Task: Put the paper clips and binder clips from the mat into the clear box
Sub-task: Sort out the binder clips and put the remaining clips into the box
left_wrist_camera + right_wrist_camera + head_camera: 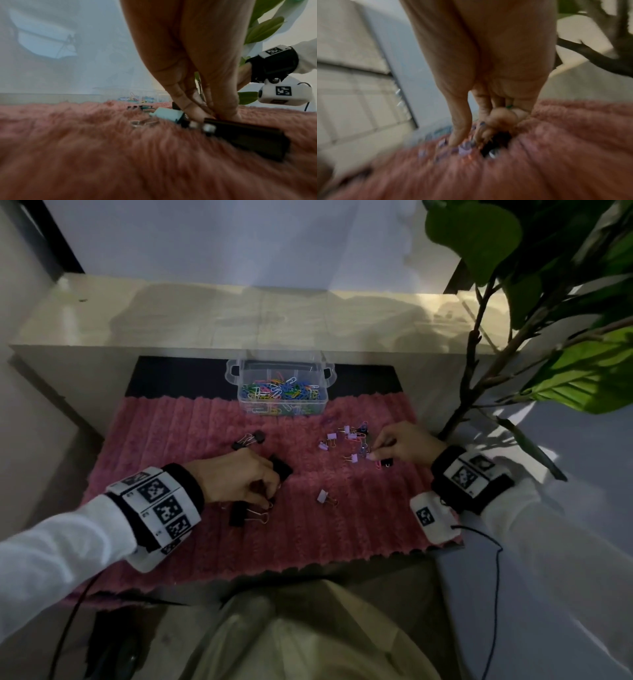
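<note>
The clear box, with several coloured paper clips inside, stands at the far edge of the pink mat. My left hand is curled at mid-left of the mat, and a large black binder clip sticks out of its grip. In the left wrist view its fingertips pinch a black binder clip beside a pale teal clip. Another black clip lies just below the hand. My right hand pinches a lilac binder clip amid several lilac clips, next to a small black clip.
Two black binder clips lie left of centre and one lilac clip lies alone mid-mat. A leafy plant stands right of the mat, its stem behind my right hand. A pale ledge runs behind the box.
</note>
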